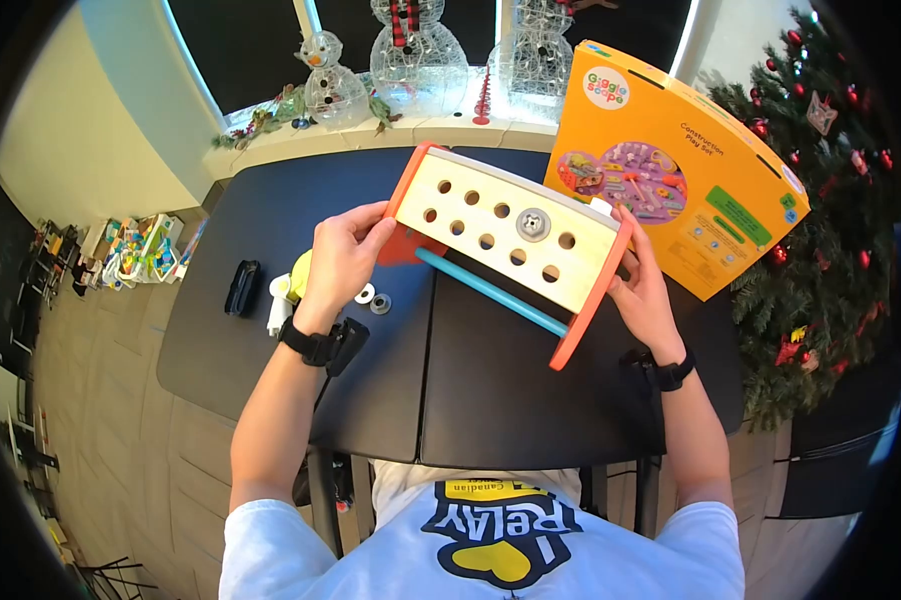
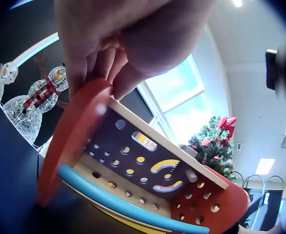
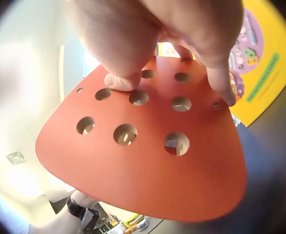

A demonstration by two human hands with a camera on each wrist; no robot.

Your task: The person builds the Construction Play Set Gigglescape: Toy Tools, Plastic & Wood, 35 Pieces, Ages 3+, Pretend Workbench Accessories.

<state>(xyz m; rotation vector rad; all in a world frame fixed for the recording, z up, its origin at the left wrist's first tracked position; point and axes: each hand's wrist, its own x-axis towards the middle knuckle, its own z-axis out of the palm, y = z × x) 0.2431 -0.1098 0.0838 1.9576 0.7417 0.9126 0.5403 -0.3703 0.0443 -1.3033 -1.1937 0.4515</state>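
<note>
Left hand (image 1: 345, 258) and right hand (image 1: 647, 288), fingers clamped on opposite red ends (image 3: 138, 175), wooden toy bench (image 1: 506, 230) between them

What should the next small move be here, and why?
Probably ease the toy bench down onto the black table. The left hand and right hand both grip it by its red end panels, it looks tilted and raised, and a loose grey ring lies on the table, where neither hand is free to take it.

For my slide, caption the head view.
Left hand and right hand hold a toy bench near an orange box.
</note>
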